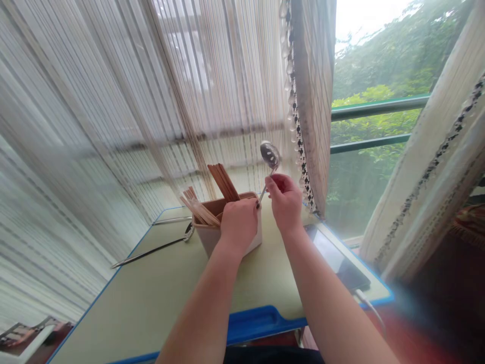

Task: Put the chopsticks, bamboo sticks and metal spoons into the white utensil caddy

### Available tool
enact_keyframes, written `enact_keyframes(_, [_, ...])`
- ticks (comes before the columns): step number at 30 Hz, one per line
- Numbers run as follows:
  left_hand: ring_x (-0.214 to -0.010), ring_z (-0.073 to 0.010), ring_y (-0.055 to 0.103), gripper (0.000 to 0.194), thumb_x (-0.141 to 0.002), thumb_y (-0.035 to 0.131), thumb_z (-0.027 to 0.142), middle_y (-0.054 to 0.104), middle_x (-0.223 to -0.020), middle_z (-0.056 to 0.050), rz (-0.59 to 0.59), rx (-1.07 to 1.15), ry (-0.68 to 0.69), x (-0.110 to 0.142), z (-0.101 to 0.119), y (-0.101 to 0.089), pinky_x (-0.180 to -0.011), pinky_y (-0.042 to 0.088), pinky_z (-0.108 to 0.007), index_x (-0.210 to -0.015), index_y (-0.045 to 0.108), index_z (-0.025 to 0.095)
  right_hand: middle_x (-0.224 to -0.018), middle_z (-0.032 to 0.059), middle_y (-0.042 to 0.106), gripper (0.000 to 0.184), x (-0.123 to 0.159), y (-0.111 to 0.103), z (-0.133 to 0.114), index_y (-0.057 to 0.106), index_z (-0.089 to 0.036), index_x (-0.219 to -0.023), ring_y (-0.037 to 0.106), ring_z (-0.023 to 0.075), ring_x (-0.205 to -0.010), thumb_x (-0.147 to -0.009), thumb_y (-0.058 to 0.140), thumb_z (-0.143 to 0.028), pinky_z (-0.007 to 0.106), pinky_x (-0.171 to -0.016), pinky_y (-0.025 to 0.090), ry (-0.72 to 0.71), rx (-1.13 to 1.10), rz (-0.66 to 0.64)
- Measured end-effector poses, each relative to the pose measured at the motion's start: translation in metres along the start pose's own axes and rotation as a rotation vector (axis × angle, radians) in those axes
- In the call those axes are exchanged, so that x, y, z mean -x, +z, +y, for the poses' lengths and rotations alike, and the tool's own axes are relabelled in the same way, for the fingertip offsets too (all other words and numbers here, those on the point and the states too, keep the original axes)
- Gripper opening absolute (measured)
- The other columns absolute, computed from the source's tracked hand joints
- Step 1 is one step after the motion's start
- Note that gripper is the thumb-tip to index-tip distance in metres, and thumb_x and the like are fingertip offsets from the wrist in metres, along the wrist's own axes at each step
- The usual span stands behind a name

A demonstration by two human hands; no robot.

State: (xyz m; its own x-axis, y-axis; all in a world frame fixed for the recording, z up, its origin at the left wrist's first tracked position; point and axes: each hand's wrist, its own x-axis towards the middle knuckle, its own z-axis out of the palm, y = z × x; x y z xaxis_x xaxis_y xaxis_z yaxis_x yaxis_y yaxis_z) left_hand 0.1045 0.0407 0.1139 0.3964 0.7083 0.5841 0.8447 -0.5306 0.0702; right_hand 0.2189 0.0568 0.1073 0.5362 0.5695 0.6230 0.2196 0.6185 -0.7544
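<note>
My right hand (pixel 286 199) pinches the thin handle of a slotted spoon (pixel 270 154), just below its metal bowl, which points up. My left hand (pixel 239 222) is closed at the lower end of that handle, in front of a light utensil holder (pixel 206 237); its fingertips are partly hidden. In the holder stand a bundle of brown chopsticks (pixel 223 181) and a bunch of paler sticks (pixel 199 208) in what looks like clear wrap. The holder's right side is partly covered by my left hand.
A long-handled utensil (pixel 151 251) lies left of the holder, with another thin metal one (pixel 170 220) behind it. A tablet (pixel 337 258) with a white cable (pixel 366 299) lies at right on the blue-edged table (pixel 151 303). Curtains (pixel 125 101) hang close behind.
</note>
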Motion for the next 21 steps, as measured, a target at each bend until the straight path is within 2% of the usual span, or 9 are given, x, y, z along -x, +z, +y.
enact_keyframes(6, [-0.076,-0.0195,0.064,0.025,-0.086,0.044,0.026,0.07,-0.079,-0.004,0.053,0.037,-0.032,0.001,-0.001,0.0,-0.073,0.043,-0.029,-0.091,0.069,0.023,-0.078,0.0031,0.065,0.024,0.004,-0.002,0.003,0.061,-0.018,-0.083,0.059,0.0137,-0.069,-0.078,0.054,-0.041,0.024,-0.058,0.046,-0.028,0.037,-0.001])
enact_keyframes(13, [-0.075,-0.02,0.063,0.025,-0.084,0.047,0.027,0.071,-0.08,-0.005,0.066,0.032,-0.055,0.003,-0.002,0.003,-0.07,0.042,-0.029,-0.092,0.07,0.024,-0.073,0.0018,0.066,0.016,0.012,-0.002,0.007,0.064,-0.02,-0.08,0.059,0.0158,-0.067,-0.078,0.054,-0.032,0.028,-0.063,0.045,-0.125,0.251,-0.024])
enact_keyframes(17, [-0.075,-0.0199,0.063,0.024,-0.084,0.047,0.027,0.071,-0.08,-0.005,0.064,0.063,-0.065,0.003,-0.003,0.003,-0.067,0.041,-0.029,-0.085,0.071,0.024,-0.072,0.0014,0.066,0.022,0.015,0.0,0.006,0.065,-0.02,-0.082,0.059,0.0154,-0.066,-0.079,0.054,-0.039,0.027,-0.061,0.044,-0.126,0.256,-0.055])
enact_keyframes(21, [-0.076,-0.0184,0.063,0.021,-0.082,0.05,0.025,0.071,-0.08,-0.004,0.078,0.138,-0.063,0.004,-0.002,0.002,-0.07,0.041,-0.028,-0.082,0.071,0.023,-0.07,0.0015,0.066,0.026,0.016,-0.002,0.005,0.066,-0.02,-0.08,0.059,0.0155,-0.064,-0.08,0.053,-0.043,0.027,-0.061,0.044,-0.114,0.267,-0.031])
